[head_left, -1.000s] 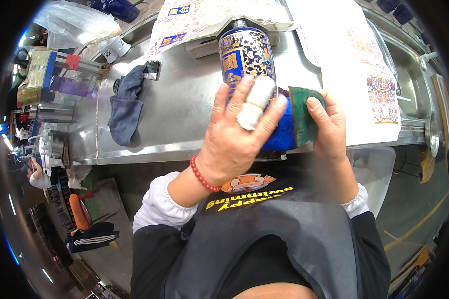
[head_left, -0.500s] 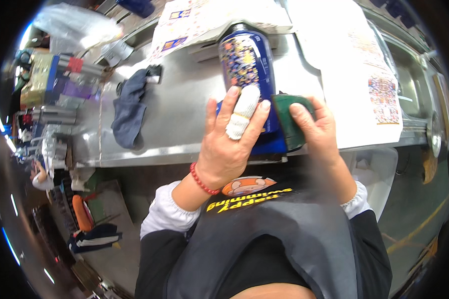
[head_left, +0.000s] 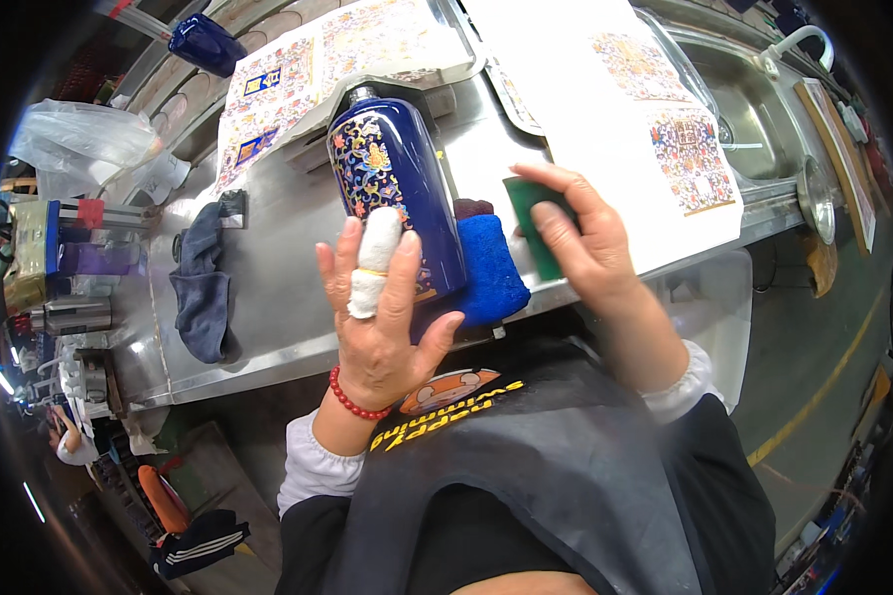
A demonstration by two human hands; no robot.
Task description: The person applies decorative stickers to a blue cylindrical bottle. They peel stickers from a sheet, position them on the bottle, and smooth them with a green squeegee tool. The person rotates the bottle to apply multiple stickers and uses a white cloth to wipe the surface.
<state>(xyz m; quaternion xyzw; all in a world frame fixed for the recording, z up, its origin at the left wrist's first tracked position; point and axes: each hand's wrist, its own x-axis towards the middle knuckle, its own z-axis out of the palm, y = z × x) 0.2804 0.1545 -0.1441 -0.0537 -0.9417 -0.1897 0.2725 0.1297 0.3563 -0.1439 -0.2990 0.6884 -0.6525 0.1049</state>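
A dark blue glass bottle [head_left: 437, 213] with a colourful floral pattern down its face lies tilted on the metal worktable, neck pointing away. Over its lower face rests my left hand [head_left: 377, 337], fingers spread; one finger is wrapped in white cloth. Beside the bottle's lower right side sits a folded bright blue cloth [head_left: 494, 273], with a dark maroon piece [head_left: 472, 208] behind it. My right hand [head_left: 585, 243] pinches a flat green scraper [head_left: 538, 230] between thumb and fingers. It is held right of the blue cloth, apart from the bottle.
Printed floral sheets [head_left: 313, 74] lie behind the bottle, and a large white sheet [head_left: 605, 139] covers the table's right part. A grey-blue cloth [head_left: 200, 288] lies at the left. Another blue bottle [head_left: 206, 45] stands far back. A sink [head_left: 754, 109] is at the far right.
My right hand has drawn the green scraper away from the bottle to the right, uncovering the blue cloth. My left hand stays on the bottle, its thumb now spread out. The whole view has shifted.
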